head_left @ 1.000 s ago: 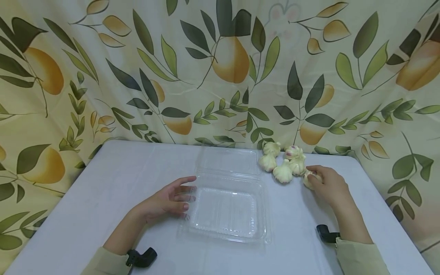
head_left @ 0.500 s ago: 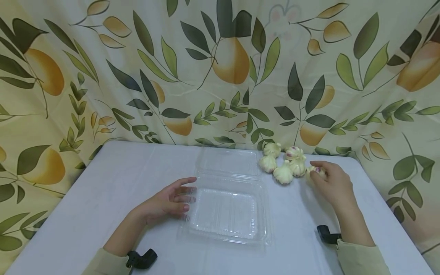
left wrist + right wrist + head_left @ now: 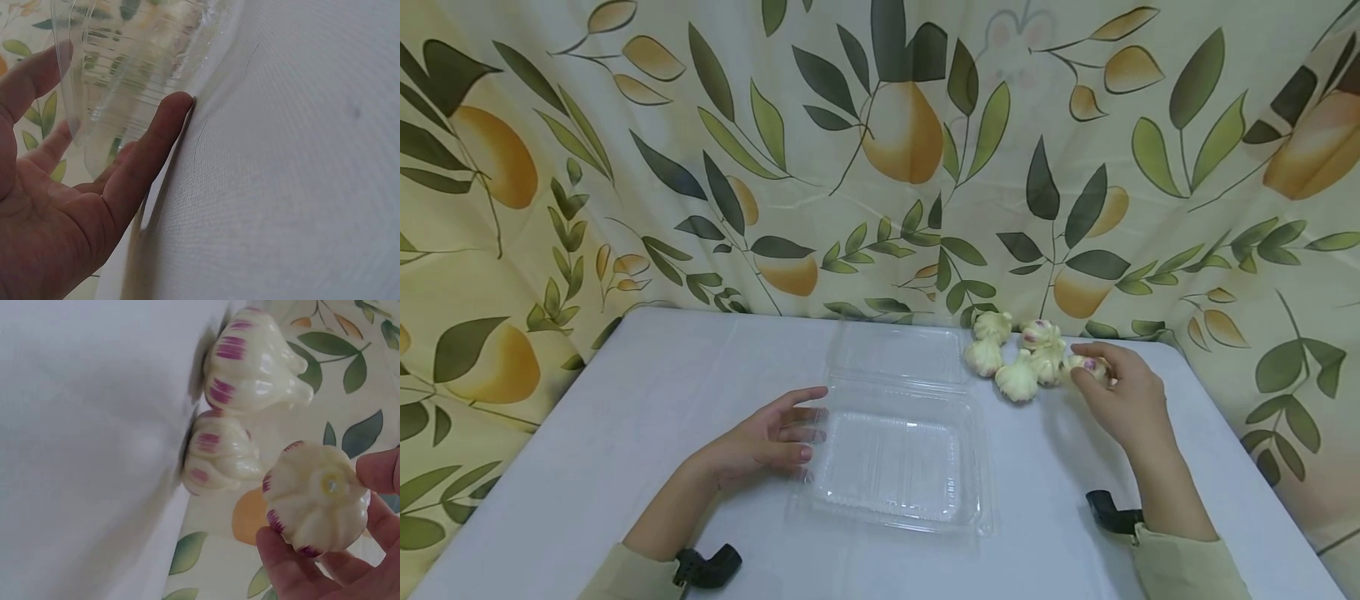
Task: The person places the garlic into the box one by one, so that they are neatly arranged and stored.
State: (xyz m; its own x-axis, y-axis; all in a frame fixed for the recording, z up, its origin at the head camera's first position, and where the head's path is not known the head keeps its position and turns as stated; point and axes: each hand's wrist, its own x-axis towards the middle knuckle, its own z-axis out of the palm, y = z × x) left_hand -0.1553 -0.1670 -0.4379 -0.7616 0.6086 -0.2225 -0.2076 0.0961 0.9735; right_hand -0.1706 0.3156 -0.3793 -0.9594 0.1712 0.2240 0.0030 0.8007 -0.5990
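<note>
My right hand (image 3: 1123, 400) holds a garlic bulb (image 3: 317, 499) between thumb and fingers, just above the table at the back right. The bulb is cream white with purple streaks, and its root end shows in the right wrist view. Left of it, several similar garlic bulbs (image 3: 1017, 377) rest in a loose cluster. A clear plastic clamshell box (image 3: 887, 462) lies open in the middle, its lid (image 3: 898, 350) folded back. At the box's left side my left hand (image 3: 763, 442) rests with fingers spread and fairly straight; the left wrist view shows fingertips against the plastic wall.
A white cloth covers the table (image 3: 647, 400). Behind the table's back edge hangs a curtain (image 3: 737, 167) with a fruit and leaf print. Black wrist cameras are strapped near both sleeves.
My right hand has lifted the garlic bulb slightly and tilted it, so more purple shows, then shifted a little left. The left hand and the box have stayed put.
</note>
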